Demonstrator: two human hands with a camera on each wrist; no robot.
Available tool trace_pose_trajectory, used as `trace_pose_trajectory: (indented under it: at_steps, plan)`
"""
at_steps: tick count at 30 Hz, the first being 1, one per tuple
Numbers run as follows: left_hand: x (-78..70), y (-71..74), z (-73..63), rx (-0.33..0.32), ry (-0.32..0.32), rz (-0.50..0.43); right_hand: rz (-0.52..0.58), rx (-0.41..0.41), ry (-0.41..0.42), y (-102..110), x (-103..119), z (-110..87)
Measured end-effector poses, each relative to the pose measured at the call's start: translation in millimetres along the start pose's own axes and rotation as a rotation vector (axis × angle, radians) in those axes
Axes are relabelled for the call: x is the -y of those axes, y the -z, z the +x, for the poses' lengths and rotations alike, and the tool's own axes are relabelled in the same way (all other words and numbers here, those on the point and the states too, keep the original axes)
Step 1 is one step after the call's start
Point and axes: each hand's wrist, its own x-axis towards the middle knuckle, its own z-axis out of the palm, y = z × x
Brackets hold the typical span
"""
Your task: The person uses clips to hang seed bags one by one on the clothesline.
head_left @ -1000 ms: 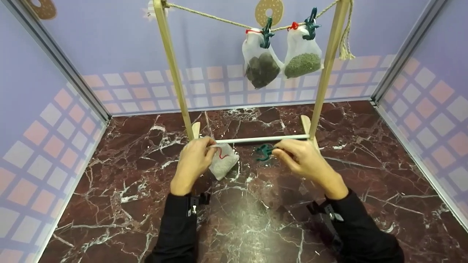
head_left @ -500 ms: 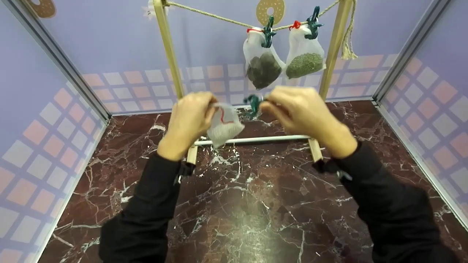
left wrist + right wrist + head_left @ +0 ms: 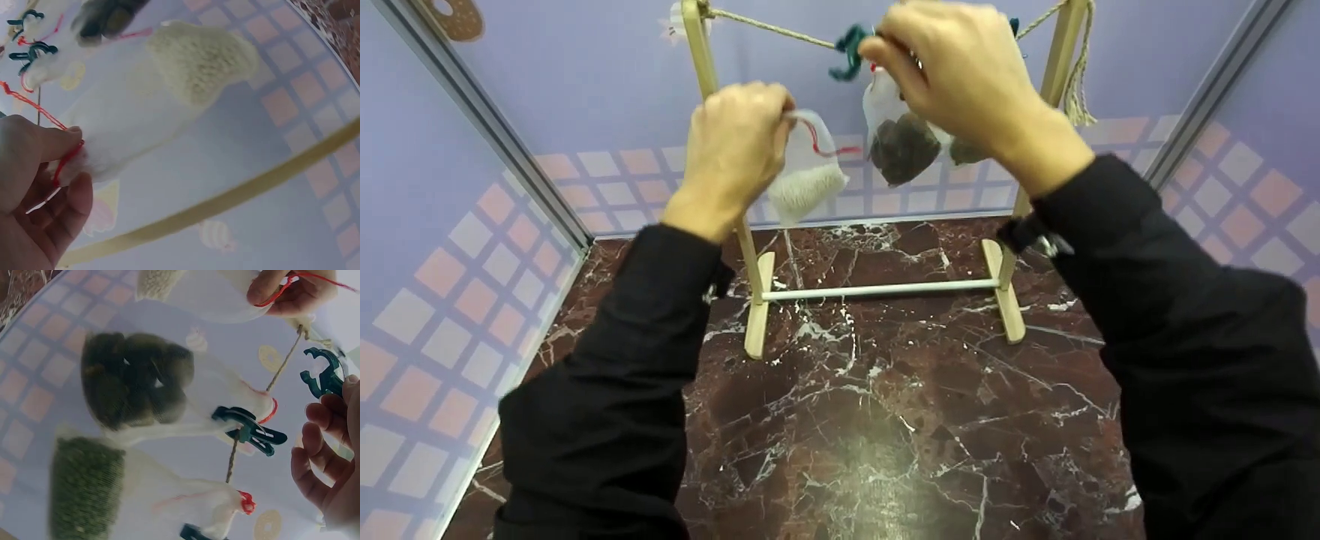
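Note:
My left hand (image 3: pixel 739 154) pinches the top edge of a white mesh drawstring bag (image 3: pixel 808 187) with pale grains at its bottom. The bag hangs in the air left of the other bags; its red cord dangles free. My right hand (image 3: pixel 971 79) pinches a dark green spring clip (image 3: pixel 325 377), raised close to the rope (image 3: pixel 772 28); in the right wrist view the clip's jaws stand apart from the rope. On the rope hang a mesh bag of dark lumps (image 3: pixel 138 379) and a mesh bag of green grains (image 3: pixel 87 486), each by a green clip. My right hand partly hides them in the head view.
The rope sags between two wooden posts (image 3: pixel 1011 259), joined low down by a white bar (image 3: pixel 881 289). The frame stands on a dark red marbled table (image 3: pixel 877 420). Patterned walls (image 3: pixel 457 262) enclose the back and sides.
Both hands have risen from the table to near the rope. The left carries the bag of pale grains up, and the right carries the green clip up.

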Motion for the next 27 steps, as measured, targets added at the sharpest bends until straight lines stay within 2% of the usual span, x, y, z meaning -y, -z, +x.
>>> trace_pose_trajectory:
  at_steps: [6, 13, 16, 19, 27]
  plan:
    - [12.1, 5.1, 14.0, -0.107, -0.055, 0.079, -0.129, 0.050, 0.012, -3.1, -11.1, 20.9]
    - [18.2, 3.5, 22.0, -0.262, -0.166, 0.151, -0.109, 0.120, -0.072, -14.3, -10.8, 29.0]
    - [18.1, 3.5, 25.6, -0.309, -0.198, 0.168, -0.092, 0.148, -0.092, -19.9, -10.9, 32.7]
    - [17.6, 2.8, 27.6, -0.323, -0.208, 0.184, -0.074, 0.172, -0.100, -25.0, -12.5, 34.3]
    - [14.7, -4.5, 27.9, -0.283, -0.233, 0.180, -0.002, 0.231, -0.141, -27.7, -10.1, 31.5]
